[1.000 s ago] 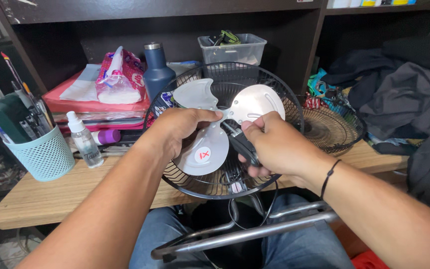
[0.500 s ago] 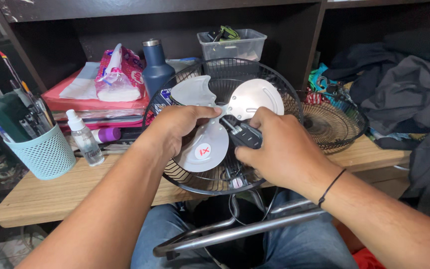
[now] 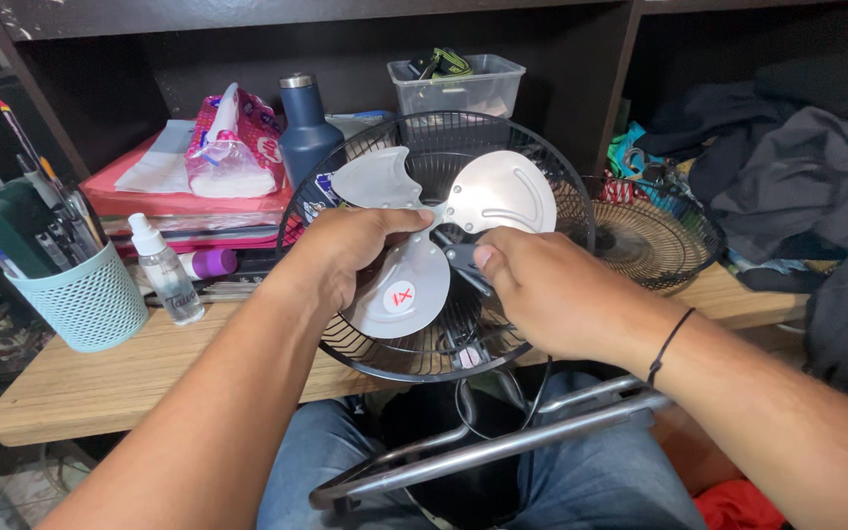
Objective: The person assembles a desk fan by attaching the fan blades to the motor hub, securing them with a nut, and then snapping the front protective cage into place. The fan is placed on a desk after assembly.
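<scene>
You are looking at a pale grey three-bladed fan blade (image 3: 444,211), its lower blade carrying a round white sticker with a red mark. It sits inside a round black wire fan guard (image 3: 552,172), tilted toward you over the desk edge. A small black tool (image 3: 465,260) touches its hub.

We see a silver fan blade (image 3: 449,221) with a red-marked white sticker, a black wire grille (image 3: 552,177), a teal mesh cup (image 3: 85,304)

Three fan blades (image 3: 463,226), two wire fan guards (image 3: 552,186), one blue bottle (image 3: 304,132), one spray bottle (image 3: 161,270), one mesh cup (image 3: 85,304), two hands (image 3: 345,255).
</scene>
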